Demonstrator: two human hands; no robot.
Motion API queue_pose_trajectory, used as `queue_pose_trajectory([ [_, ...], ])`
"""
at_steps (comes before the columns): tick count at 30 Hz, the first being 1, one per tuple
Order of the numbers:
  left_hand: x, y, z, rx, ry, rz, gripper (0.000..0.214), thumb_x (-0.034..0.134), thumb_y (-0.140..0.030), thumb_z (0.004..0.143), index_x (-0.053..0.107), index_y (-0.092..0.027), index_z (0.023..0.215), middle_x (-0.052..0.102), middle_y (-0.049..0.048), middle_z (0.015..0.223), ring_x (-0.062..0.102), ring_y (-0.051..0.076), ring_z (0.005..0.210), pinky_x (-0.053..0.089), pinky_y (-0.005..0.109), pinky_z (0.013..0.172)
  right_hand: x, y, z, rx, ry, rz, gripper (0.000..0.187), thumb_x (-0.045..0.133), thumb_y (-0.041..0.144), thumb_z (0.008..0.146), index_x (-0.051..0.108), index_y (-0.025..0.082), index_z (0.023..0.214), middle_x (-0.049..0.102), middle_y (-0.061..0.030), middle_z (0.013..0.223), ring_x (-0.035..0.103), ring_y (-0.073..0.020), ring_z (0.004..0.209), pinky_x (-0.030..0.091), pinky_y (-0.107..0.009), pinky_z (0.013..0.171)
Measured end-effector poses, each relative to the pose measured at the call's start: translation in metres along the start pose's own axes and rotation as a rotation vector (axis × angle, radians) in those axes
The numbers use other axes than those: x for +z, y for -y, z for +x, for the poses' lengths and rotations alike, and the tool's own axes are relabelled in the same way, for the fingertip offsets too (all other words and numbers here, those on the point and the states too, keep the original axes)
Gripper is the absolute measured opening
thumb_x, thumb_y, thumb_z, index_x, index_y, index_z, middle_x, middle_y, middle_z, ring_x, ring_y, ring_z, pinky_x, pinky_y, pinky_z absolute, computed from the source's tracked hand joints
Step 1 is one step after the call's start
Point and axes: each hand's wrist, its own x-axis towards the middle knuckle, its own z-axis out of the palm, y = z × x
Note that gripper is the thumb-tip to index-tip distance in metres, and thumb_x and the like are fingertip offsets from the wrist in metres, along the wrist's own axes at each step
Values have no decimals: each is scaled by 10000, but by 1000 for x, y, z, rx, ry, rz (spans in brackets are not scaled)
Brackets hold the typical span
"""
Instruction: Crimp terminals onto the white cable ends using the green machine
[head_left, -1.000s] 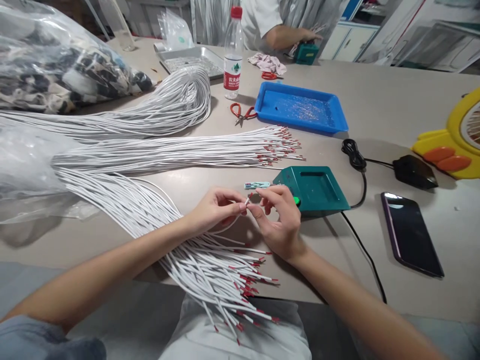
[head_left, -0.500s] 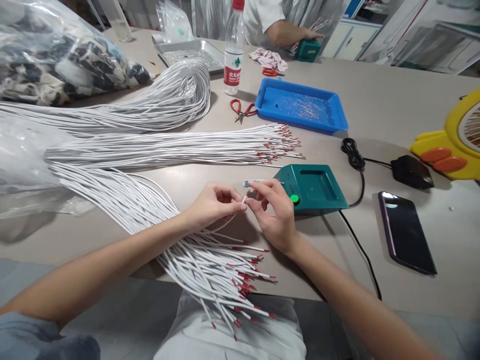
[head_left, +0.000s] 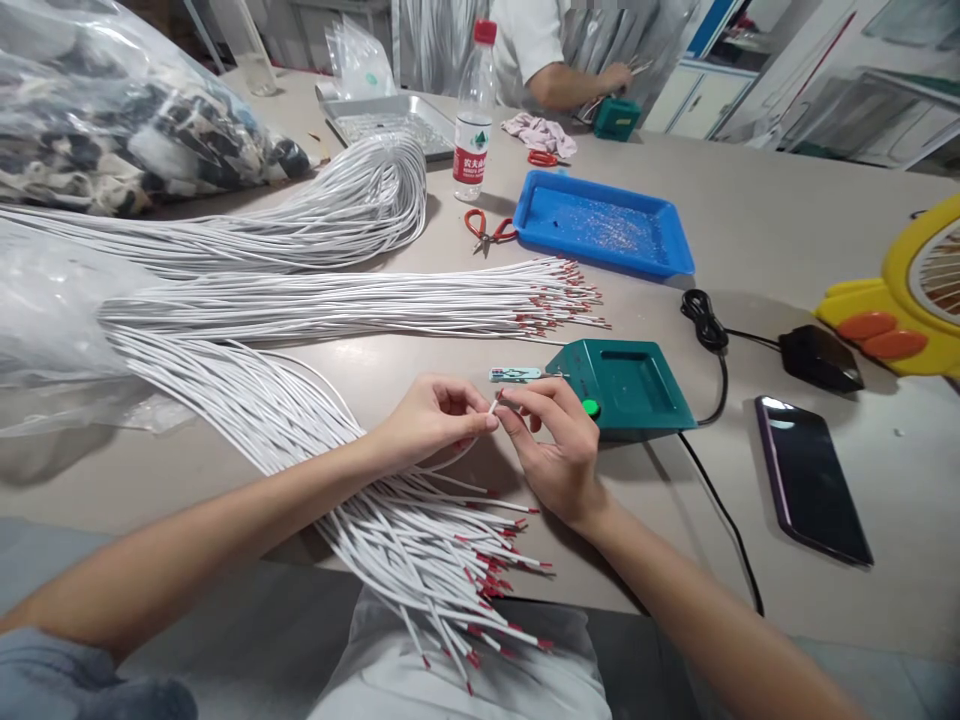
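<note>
On the table [head_left: 787, 220] a bundle [head_left: 300, 440] of white wires fans toward the lap, with a green box [head_left: 630, 385] near. The left hand [head_left: 431, 420] pinches one wire [head_left: 493, 406] near its end. The right hand [head_left: 559, 445] pinches the tip, its other fingers curled. This is likely fitting an end piece, too small to tell, which calls for fine alignment.

The clear water bottle [head_left: 474, 100] at the far side of the table wore a red label [head_left: 470, 160] with white Chinese characters reading 农夫山泉. The smaller line beneath them was too fine to read. A pale blue tag [head_left: 514, 374] just beyond the right hand [head_left: 559, 450] carried dark marks that could not be made out. A small plastic bag [head_left: 360, 65] showed a green mark, illegible.
</note>
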Motion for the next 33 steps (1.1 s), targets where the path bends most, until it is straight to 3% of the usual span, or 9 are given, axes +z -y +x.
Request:
queue_pose_trajectory([
  [7, 3, -4, 0, -10, -41, -7, 340, 796, -363, 589, 586, -98, 619, 496, -32, 462, 435, 51, 378, 332, 172, 374, -1, 3, 3, 27, 14, 11, 74, 590, 139, 804, 575, 209, 824, 580, -26, 766, 542, -140, 677, 438, -267, 550],
  [15, 0, -2, -1, -18, 9, -12, 319, 767, -366, 641, 600, -95, 627, 496, -30, 443, 441, 53, 373, 316, 171, 381, 0, 3, 2, 35, 66, 13, 326, 582, 148, 793, 545, 211, 1111, 553, -51, 892, 524, -145, 731, 452, -264, 551],
  [21, 0, -2, -1, -47, 5, -28, 327, 775, -377, 625, 617, -91, 633, 489, -34, 437, 421, 49, 362, 304, 170, 368, 0, 0, 1, 22, 76, 4, 259, 603, 134, 782, 597, 197, 1034, 567, -67, 911, 563, -165, 800, 483, -283, 607],
  [33, -1, -1, -1, -37, 14, -59, 306, 759, -361, 651, 606, -96, 649, 522, -25, 493, 448, 52, 413, 352, 167, 402, -1, 3, 1, 6, -18, 40, 179, 641, 114, 748, 627, 204, 901, 603, -32, 814, 550, -132, 689, 457, -263, 551],
])
